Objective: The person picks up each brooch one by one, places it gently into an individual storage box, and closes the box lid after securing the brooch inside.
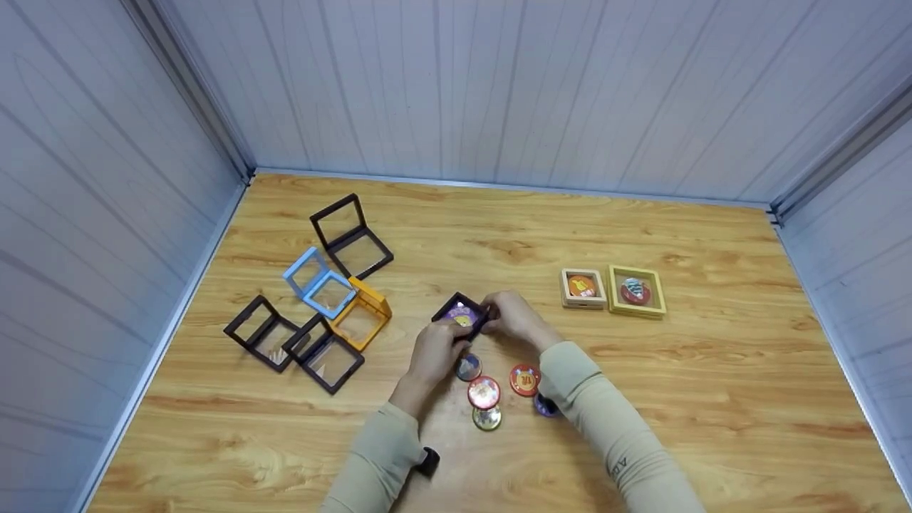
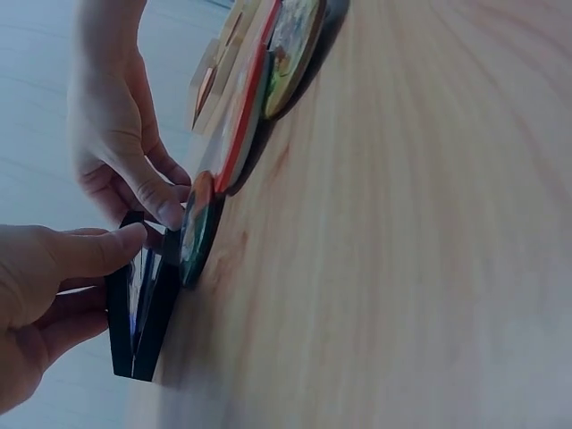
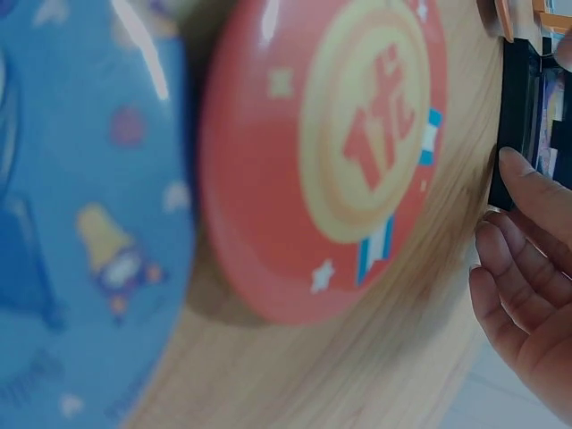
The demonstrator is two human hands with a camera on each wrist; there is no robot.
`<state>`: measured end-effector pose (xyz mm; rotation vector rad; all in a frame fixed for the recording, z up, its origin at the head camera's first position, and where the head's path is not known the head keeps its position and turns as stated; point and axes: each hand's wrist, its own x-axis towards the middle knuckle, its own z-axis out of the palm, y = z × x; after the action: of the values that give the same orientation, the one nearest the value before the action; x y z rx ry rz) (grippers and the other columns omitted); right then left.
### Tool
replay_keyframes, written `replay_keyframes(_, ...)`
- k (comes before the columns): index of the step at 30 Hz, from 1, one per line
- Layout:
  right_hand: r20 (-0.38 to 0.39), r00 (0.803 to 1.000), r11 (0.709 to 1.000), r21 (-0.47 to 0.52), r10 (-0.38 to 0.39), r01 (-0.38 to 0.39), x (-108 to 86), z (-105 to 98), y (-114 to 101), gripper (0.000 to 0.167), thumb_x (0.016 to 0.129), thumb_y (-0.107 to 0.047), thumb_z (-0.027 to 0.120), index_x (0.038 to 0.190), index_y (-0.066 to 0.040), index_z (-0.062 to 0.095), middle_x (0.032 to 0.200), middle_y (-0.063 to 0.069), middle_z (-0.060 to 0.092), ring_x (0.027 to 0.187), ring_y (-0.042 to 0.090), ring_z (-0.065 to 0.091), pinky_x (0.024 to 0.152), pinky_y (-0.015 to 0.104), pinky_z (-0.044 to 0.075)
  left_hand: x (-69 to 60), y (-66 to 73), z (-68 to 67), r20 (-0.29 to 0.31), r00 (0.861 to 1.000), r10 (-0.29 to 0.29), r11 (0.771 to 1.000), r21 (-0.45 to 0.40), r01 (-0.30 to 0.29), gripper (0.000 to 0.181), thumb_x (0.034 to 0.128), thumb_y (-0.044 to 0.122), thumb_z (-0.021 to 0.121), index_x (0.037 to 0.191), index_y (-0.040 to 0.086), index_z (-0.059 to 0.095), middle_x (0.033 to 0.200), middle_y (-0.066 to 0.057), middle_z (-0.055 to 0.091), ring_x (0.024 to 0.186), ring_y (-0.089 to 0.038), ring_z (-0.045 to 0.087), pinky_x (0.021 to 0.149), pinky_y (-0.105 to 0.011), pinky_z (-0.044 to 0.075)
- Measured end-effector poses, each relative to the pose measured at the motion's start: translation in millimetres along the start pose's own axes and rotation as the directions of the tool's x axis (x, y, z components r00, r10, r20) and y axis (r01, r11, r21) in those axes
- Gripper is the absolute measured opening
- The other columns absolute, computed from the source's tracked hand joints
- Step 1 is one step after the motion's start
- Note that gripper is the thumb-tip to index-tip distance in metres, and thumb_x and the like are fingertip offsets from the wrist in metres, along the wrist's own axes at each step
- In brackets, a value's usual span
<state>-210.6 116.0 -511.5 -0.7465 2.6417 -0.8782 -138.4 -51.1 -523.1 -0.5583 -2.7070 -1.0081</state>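
Observation:
A small black display frame [image 1: 439, 312] with a purple round badge [image 1: 462, 312] inside lies on the table between both hands. My left hand [image 1: 432, 353] grips its near left side, thumb on top. My right hand [image 1: 514, 317] pinches the right edge, with the thumb against the black rim in the right wrist view. Seen edge-on in the left wrist view, the two halves of the black frame [image 2: 159, 308] stand slightly apart with clear film between them. Just nearer than the frame lies a dark round badge [image 1: 469, 367], close to the right fingertips.
Nearer me lie a red-rimmed badge [image 1: 484, 392], a yellowish badge [image 1: 487, 418], a red badge [image 1: 525, 380] and a blue-purple badge [image 1: 546, 406]. Several unfolded frames, including a blue frame [image 1: 308, 294], stand left. Right are a cream frame [image 1: 583, 303] and yellow frame [image 1: 636, 311] holding badges.

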Motion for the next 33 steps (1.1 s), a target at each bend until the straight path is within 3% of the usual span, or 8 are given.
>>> replay_keyframes(6, -0.001, 1.0, 1.0, -0.011, -0.008, 0.008, 0.0, 1, 0, 0.022, 0.069, -0.004, 0.073, 0.088, 0.001, 0.064, 0.071, 0.005, 0.061, 0.062, 0.013, 0.054, 0.057, 0.024, 0.045, -0.8, -0.4, 2.5, 0.02, 1.0, 0.017, 0.999, 0.046, -0.017, 0.018, 0.0698, 0.006, 0.071, 0.088, 0.007, 0.071, 0.077, -0.005, 0.064, 0.074, -0.019, 0.06, 0.066, -0.034, 0.048)
replay_keyframes(14, 0.006, 1.0, 1.0, 0.001, -0.008, 0.008, -1.4, 0, 1, 0.021, 0.07, -0.003, 0.072, 0.089, 0.001, 0.064, 0.066, 0.004, 0.06, 0.059, 0.011, 0.052, 0.056, 0.024, 0.043, -0.5, 2.1, 3.4, 0.039, 0.999, 0.028, 0.996, 0.086, -0.031, 0.009, 0.0677, 0.002, 0.069, 0.073, 0.009, 0.067, 0.074, -0.005, 0.061, 0.071, -0.02, 0.059, 0.062, -0.034, 0.047)
replay_keyframes(20, -0.012, 1.0, 0.999, -0.034, -0.024, 0.024, -4.9, -5, -1, 0.025, 0.069, -0.003, 0.072, 0.091, 0.002, 0.063, 0.067, 0.004, 0.059, 0.061, 0.014, 0.053, 0.059, 0.028, 0.045, -1.4, 2.4, 0.4, 0.068, 0.996, 0.052, 0.994, 0.092, -0.058, 0.012, 0.0714, 0.005, 0.07, 0.083, 0.005, 0.068, 0.084, -0.009, 0.06, 0.078, -0.022, 0.059, 0.067, -0.034, 0.048)
replay_keyframes(25, -0.044, 0.997, 0.993, -0.098, -0.067, 0.062, -8.1, -10, -6, 0.027, 0.07, -0.004, 0.072, 0.095, 0.005, 0.062, 0.078, 0.011, 0.059, 0.071, 0.022, 0.055, 0.066, 0.033, 0.046, -2.9, 1.3, -4.0, 0.08, 0.994, 0.077, 0.994, 0.076, -0.083, 0.019, 0.0751, 0.009, 0.069, 0.092, 0.002, 0.067, 0.094, -0.009, 0.057, 0.084, -0.022, 0.057, 0.071, -0.034, 0.049)
replay_keyframes(33, -0.057, 0.981, 0.977, -0.118, -0.185, 0.178, -14.0, -13, -13, 0.025, 0.072, -0.004, 0.07, 0.096, 0.002, 0.063, 0.089, 0.012, 0.059, 0.081, 0.023, 0.056, 0.073, 0.033, 0.047, -3.5, -3.4, -23.8, 0.01, 0.993, 0.118, 0.985, 0.125, -0.118, 0.022, 0.0803, 0.012, 0.064, 0.098, -0.001, 0.064, 0.1, -0.013, 0.058, 0.092, -0.026, 0.057, 0.079, -0.034, 0.047)
